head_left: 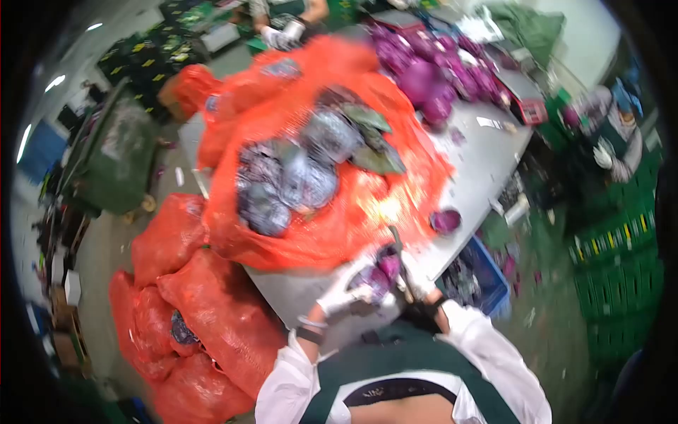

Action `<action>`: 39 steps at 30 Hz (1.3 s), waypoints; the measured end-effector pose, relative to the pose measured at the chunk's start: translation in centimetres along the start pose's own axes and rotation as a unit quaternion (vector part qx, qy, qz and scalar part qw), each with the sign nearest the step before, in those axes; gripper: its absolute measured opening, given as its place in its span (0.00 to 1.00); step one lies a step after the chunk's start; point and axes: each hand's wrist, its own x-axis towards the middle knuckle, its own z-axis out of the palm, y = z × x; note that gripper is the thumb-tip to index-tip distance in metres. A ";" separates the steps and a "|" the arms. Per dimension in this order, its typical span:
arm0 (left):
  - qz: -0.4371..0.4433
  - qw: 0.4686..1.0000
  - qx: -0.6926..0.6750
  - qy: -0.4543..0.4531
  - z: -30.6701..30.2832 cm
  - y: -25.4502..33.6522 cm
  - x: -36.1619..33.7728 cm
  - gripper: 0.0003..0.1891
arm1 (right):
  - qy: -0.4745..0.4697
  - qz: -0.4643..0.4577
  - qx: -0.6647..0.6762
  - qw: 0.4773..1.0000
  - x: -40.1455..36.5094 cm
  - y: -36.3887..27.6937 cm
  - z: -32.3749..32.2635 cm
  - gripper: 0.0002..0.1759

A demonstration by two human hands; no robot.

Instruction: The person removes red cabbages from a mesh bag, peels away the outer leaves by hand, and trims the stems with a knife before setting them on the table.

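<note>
My left hand (pixel 344 292), in a white glove, is closed round a red cabbage (pixel 376 280) near the table's front edge. Close beside it, my right hand (pixel 418 277), also gloved, grips a knife (pixel 397 244) whose dark blade points up and away from me against the cabbage. Beyond both hands an open orange mesh bag (pixel 282 244) lies on the metal table (pixel 487 152), with several dark cabbages (pixel 308 182) and loose green leaves (pixel 378 159) in it. A small purple cabbage (pixel 445 222) sits right of the bag.
Many peeled purple cabbages (pixel 431 71) are piled at the table's far right. Full orange sacks (pixel 219 311) stand at the left. A blue crate (pixel 489 281) with leaves is below the right edge. Two people work at the far side and right, near green crates (pixel 618 275).
</note>
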 end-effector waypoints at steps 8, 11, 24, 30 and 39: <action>-0.094 0.967 -0.024 0.235 3.0 -2.2 -1.7 0.42 | -0.045 -0.056 0.041 0.997 -0.1 1.4 2.7 0.17; -0.111 0.963 -0.043 0.240 3.0 -2.9 -1.2 0.39 | -0.048 -0.092 0.008 0.995 -0.4 0.3 2.6 0.14; 0.040 0.987 -0.114 0.109 1.1 1.1 -0.3 0.46 | 0.167 -0.180 0.059 0.968 0.5 -6.4 -5.0 0.18; 0.079 0.893 0.391 0.208 1.4 3.6 -0.2 0.48 | 0.147 -0.299 -0.495 0.803 -5.3 -9.0 0.6 0.35; 0.068 0.968 0.218 0.103 1.3 2.2 0.0 0.48 | 0.153 -0.285 -0.334 0.885 -3.6 -8.8 3.5 0.10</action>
